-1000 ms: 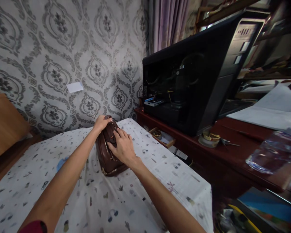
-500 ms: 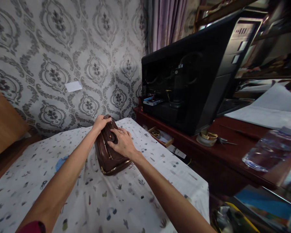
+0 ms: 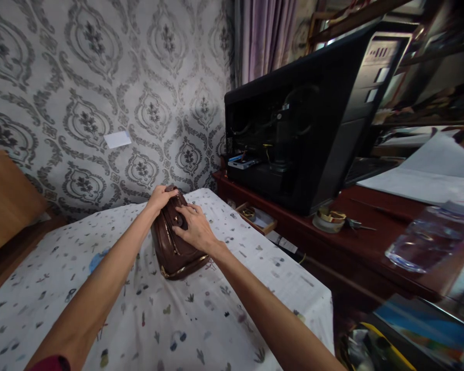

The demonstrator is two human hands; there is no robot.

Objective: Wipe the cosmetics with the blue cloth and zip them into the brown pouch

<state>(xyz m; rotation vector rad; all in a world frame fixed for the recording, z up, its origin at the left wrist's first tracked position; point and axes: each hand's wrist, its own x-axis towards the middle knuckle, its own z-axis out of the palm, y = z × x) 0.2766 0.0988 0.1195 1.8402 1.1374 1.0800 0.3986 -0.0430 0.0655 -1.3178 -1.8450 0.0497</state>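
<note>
A brown leather bag (image 3: pixel 183 261) with gold zippers lies on a white patterned sheet (image 3: pixel 201 319). At its far end, my left hand (image 3: pixel 161 199) is closed around the upper edge, the thumb on top. My right hand (image 3: pixel 196 226) rests on the bag's front, thumb and fingers spread apart around a tab with a round metal snap (image 3: pixel 176 219). The right fingertips touch the leather. Part of the bag's right side is hidden beneath that hand.
On the right, a black computer case (image 3: pixel 294 129) stands on a dark red desk (image 3: pixel 365 247) beside a tape roll (image 3: pixel 328 220) and a clear plastic container (image 3: pixel 421 239). A small drawer (image 3: pixel 268 225) sticks out near the bed. A cardboard box (image 3: pixel 11 201) is at left.
The view has shifted very slightly. Both hands keep their places on the bag, with no clear movement of the bag itself.
</note>
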